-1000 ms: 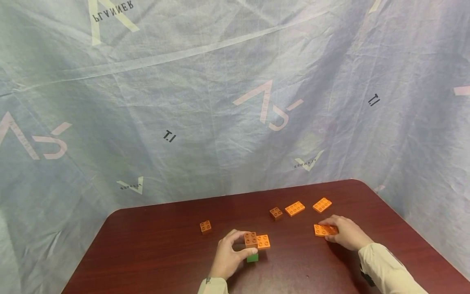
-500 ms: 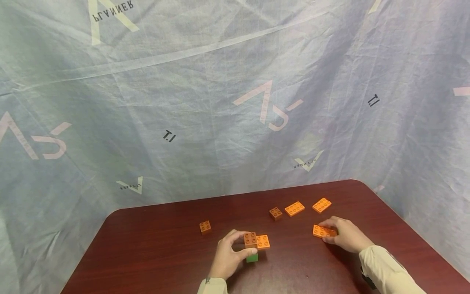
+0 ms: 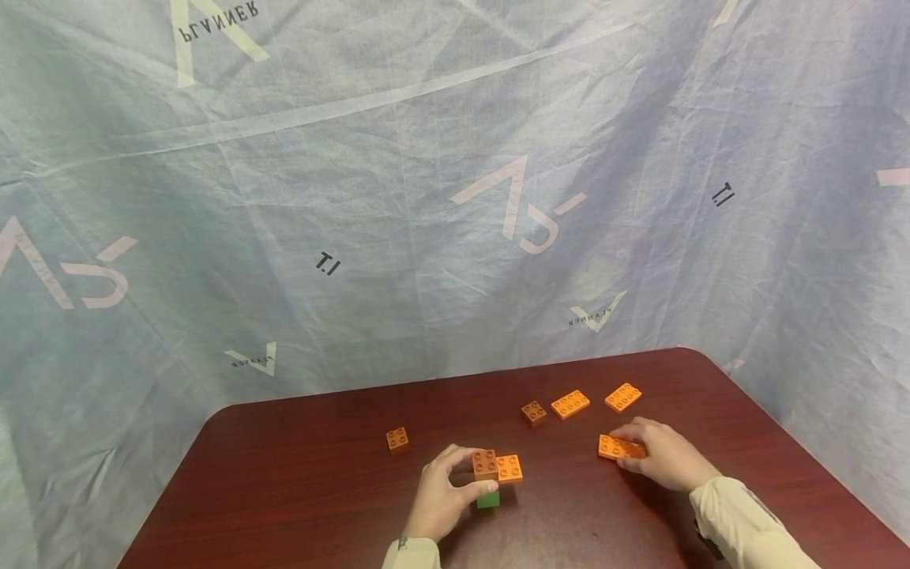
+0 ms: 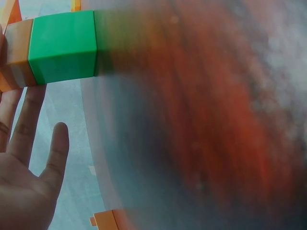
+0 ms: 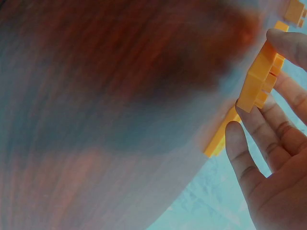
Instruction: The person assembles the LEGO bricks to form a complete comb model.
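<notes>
My left hand [image 3: 442, 494] grips a small stack between thumb and fingers. A brown four-stud toy brick [image 3: 486, 462] tops it, a thin orange plate [image 3: 510, 468] juts out to the right, and a green block [image 3: 488, 500] shows underneath. In the left wrist view the green block [image 4: 63, 45] is in plain sight, with brown brick [image 4: 17, 50] beside it. Over on the right, my right hand [image 3: 668, 454] pinches a flat orange studded plate [image 3: 609, 446], partly covered by the fingers. The right wrist view shows that orange plate [image 5: 259, 74] between thumb and fingertips.
Toward the back of the dark red table [image 3: 306, 474] lie two orange plates, one left [image 3: 571, 404] and one right [image 3: 623, 397]. A brown brick [image 3: 534, 412] sits beside them, another brown brick [image 3: 397, 440] farther left. Behind hangs a printed grey cloth [image 3: 398, 197].
My right hand has shifted slightly left with the orange plate, and its fingers have resettled on it. My left hand and its stack have stayed in place.
</notes>
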A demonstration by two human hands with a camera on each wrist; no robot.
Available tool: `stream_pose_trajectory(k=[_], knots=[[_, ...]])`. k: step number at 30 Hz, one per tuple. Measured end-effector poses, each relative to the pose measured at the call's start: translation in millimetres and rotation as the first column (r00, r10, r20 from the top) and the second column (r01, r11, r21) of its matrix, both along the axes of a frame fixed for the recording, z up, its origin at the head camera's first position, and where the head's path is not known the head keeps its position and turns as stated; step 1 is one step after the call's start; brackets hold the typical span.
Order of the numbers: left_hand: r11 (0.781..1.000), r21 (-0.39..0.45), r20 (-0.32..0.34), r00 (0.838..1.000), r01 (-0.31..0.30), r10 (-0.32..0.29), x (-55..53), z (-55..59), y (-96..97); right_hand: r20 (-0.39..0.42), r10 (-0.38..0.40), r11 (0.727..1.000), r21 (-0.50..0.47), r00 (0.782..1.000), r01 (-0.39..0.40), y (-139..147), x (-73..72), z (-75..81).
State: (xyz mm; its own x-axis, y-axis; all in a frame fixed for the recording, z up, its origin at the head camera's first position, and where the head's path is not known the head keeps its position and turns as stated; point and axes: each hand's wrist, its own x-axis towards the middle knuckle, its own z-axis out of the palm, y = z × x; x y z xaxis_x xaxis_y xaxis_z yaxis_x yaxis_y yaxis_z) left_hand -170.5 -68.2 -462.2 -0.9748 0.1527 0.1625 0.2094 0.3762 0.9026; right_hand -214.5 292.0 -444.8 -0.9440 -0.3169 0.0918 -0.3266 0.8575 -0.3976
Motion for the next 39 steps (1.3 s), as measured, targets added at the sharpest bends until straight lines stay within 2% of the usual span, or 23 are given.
stream_pose_trajectory(k=[16,27,33,39], knots=[[1.0,0.003,-0.001,1.0,0.009,-0.009,-0.4,-0.7,-0.4,-0.065,0.134,0.991,-0.006,0.989,-0.135,-30,7.0,23.1],[1.0,0.013,0.005,1.0,0.015,-0.016,-0.9,-0.9,-0.7,-0.144,0.25,0.968,0.038,0.958,-0.247,-56,14.7,40.0],[1.0,0.005,0.003,1.0,0.013,-0.013,-0.9,-0.3,-0.5,-0.136,0.264,0.965,0.042,0.955,-0.26,-69,19.4,45.4],[1.0,-0.009,-0.005,1.0,0.005,-0.005,-0.8,-0.3,-0.3,-0.17,0.302,0.953,0.055,0.938,-0.297,-79,22.4,50.0]])
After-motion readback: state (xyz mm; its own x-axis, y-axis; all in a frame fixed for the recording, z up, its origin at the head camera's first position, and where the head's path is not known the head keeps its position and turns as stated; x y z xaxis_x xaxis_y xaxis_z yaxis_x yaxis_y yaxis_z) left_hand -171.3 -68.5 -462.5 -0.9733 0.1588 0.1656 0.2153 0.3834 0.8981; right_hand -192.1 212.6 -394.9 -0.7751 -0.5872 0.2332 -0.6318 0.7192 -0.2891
